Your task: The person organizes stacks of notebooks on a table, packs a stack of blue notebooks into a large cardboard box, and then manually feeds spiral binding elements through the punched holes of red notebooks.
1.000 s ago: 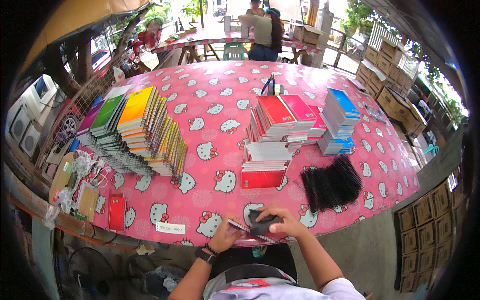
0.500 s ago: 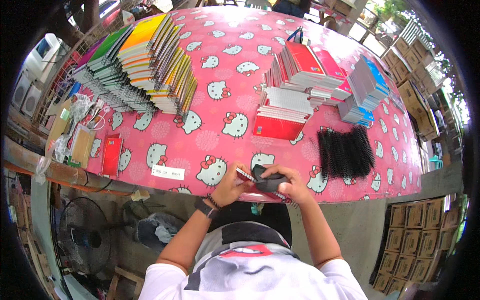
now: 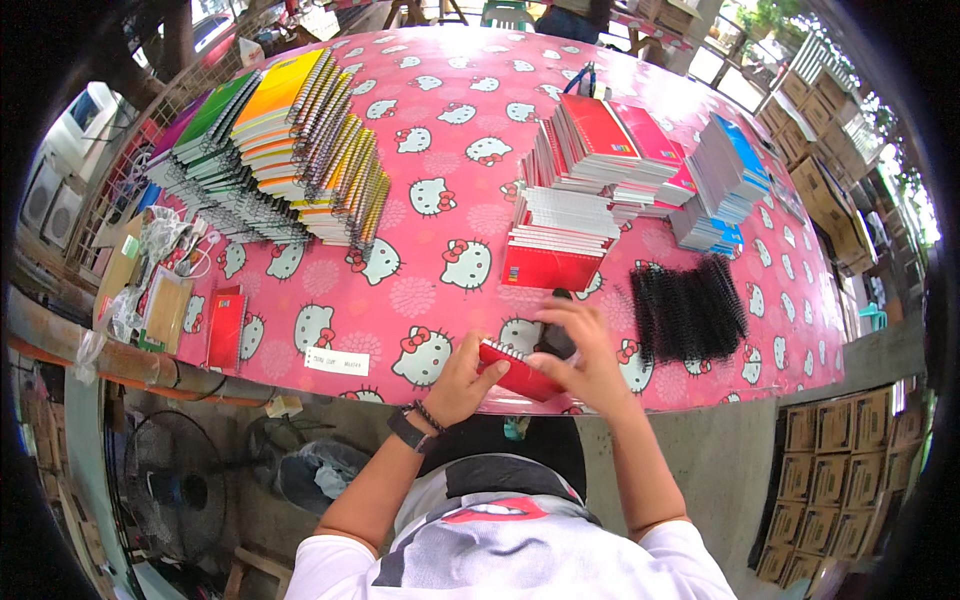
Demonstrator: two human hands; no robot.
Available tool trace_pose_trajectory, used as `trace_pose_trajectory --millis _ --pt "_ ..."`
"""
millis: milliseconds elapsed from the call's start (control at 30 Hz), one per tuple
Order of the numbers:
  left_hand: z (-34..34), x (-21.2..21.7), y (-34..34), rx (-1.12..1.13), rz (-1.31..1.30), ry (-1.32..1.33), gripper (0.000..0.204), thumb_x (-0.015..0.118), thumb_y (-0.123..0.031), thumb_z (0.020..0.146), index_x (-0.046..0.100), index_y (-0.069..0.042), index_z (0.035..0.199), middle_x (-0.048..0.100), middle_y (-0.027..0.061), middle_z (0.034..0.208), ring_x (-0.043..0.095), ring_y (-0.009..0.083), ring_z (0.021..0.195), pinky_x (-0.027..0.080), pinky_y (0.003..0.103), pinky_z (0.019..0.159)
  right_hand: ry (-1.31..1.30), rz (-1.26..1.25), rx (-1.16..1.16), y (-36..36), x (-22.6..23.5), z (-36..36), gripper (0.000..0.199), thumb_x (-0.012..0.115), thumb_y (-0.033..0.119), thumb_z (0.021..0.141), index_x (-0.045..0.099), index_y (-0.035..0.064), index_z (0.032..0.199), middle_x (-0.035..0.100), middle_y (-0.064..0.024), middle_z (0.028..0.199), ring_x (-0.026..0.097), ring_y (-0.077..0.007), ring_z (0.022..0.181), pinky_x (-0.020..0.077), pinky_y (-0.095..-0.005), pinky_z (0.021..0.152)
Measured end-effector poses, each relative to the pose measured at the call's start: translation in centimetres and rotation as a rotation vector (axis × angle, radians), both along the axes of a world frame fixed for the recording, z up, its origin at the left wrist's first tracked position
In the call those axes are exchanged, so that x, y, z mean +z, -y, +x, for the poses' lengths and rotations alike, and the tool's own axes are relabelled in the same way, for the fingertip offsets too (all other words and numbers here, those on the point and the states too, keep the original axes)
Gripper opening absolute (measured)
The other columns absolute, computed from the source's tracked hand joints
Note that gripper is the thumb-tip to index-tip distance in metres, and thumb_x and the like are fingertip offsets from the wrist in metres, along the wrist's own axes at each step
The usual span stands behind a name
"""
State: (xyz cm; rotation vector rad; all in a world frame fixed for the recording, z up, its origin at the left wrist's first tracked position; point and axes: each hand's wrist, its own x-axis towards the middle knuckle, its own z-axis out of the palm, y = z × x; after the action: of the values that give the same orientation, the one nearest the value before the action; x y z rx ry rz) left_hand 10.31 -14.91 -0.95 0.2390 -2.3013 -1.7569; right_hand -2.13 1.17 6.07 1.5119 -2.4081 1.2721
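Near the table's front edge my left hand (image 3: 461, 383) is closed on a small red notebook (image 3: 525, 378), thumb on its cover. White coil or page edges show along the notebook's upper side. My right hand (image 3: 587, 357) curls round a black object (image 3: 556, 341) whose kind I cannot make out; its fingers partly hide it. The thumb of that hand reaches the notebook's right part. Beyond my hands stands a stack of red notebooks (image 3: 552, 265) with white page edges. A bundle of black spiral coils (image 3: 690, 310) lies to the right.
Yellow spiral notebooks (image 3: 285, 90) and green ones (image 3: 215, 115) are piled far left. Blue notebooks (image 3: 735, 160) stand far right, blue-handled pliers (image 3: 582, 80) at the back. A white label strip (image 3: 337, 359) and another red notebook (image 3: 226, 328) lie left. Cartons (image 3: 830, 470) stand below right.
The notebook's red cover has turned into fuller view in my left hand. My right hand has moved slightly up and right with the black object, which now sits beyond the notebook.
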Motion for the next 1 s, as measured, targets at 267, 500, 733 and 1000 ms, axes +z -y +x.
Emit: trace_pose_trajectory --millis 267,500,733,1000 --pt "-0.6 4.2 -0.8 0.062 0.448 -0.1 0.012 0.058 -0.01 0.088 0.056 0.0 0.096 0.061 0.0013 0.082 0.056 0.0052 0.075 0.046 0.019 0.065 0.246 -0.085 0.044 1.0 1.1 3.2 0.016 0.064 0.005 0.078 0.061 0.003 0.093 0.059 -0.012 0.081 0.058 -0.0272 0.076 0.0465 -0.0337 0.068" --pt "-0.2 3.4 -1.2 0.129 0.396 -0.155 0.016 0.063 -0.006 0.083 0.059 0.001 0.097 0.064 0.0045 0.085 0.06 0.0094 0.077 0.049 0.023 0.072 0.495 -0.213 -0.051 1.7 0.4 3.7 0.024 0.066 0.004 0.077 0.059 0.0025 0.1 0.061 -0.0102 0.083 0.061 -0.0201 0.08 0.0487 -0.0304 0.069" --pt "0.0 3.8 -0.6 0.126 0.326 -0.167 0.014 0.065 -0.006 0.081 0.06 0.001 0.093 0.064 0.0054 0.083 0.06 0.0093 0.077 0.049 0.023 0.07 0.42 -0.229 -0.017 1.8 -0.3 3.7 0.023 0.069 0.005 0.075 0.058 0.0012 0.095 0.059 -0.0095 0.087 0.06 -0.0182 0.081 0.0481 -0.0277 0.07" --pt "0.3 5.0 -0.2 0.093 0.111 -0.234 0.013 0.066 -0.009 0.08 0.061 -0.001 0.089 0.063 0.0072 0.081 0.061 0.013 0.074 0.048 0.025 0.067 0.289 -0.185 0.033 2.0 0.9 3.6 0.023 0.073 0.007 0.072 0.057 0.0015 0.087 0.052 -0.0084 0.081 0.056 -0.0195 0.072 0.0458 -0.0288 0.062"
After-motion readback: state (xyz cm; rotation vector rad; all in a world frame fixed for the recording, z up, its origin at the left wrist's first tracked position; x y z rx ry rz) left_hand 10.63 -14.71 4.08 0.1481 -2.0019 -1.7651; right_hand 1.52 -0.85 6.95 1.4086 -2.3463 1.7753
